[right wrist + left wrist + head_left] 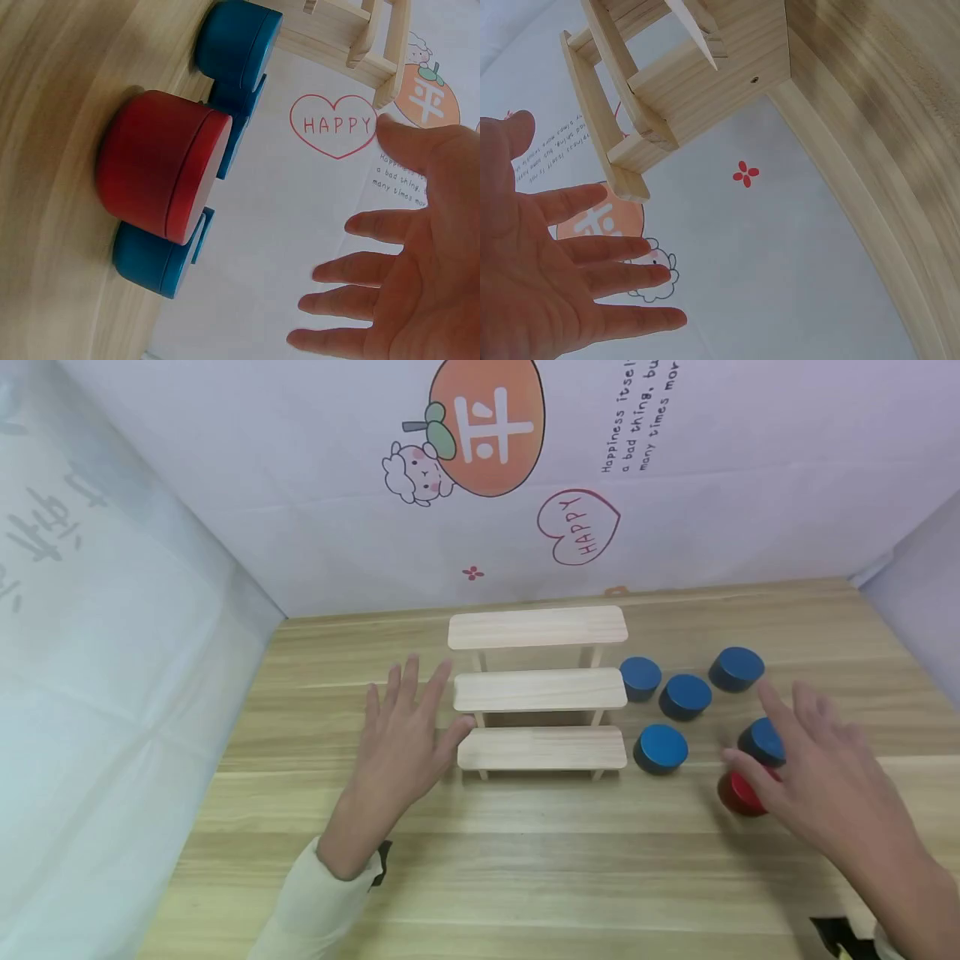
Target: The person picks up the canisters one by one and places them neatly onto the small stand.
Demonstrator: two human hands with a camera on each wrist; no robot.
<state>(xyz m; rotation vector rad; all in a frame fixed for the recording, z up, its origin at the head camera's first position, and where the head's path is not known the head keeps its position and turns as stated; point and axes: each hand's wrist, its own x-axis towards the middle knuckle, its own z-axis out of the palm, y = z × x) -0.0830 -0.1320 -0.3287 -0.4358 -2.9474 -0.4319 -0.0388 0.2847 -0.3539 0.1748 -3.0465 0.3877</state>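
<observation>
In the head view a three-tier wooden shelf [540, 691] stands near the table's middle. My left hand [401, 743], fingers spread, hovers at its left side, holding nothing; the left wrist view shows the same open palm [555, 270] beside the shelf [720, 67]. My right hand [840, 777] is over the right side, fingers extended, partly covering a red round tin [741, 792] and a blue one [761, 741]. In the right wrist view that hand [420, 277] is apart from the red tin [157, 165], with nothing in its fingers.
Several more blue tins lie right of the shelf, among them one near its lowest tier [660, 749] and one farther back [737, 669]. The wooden table [525, 877] meets a printed white cloth [330, 543] behind, and white cloth hangs at both sides.
</observation>
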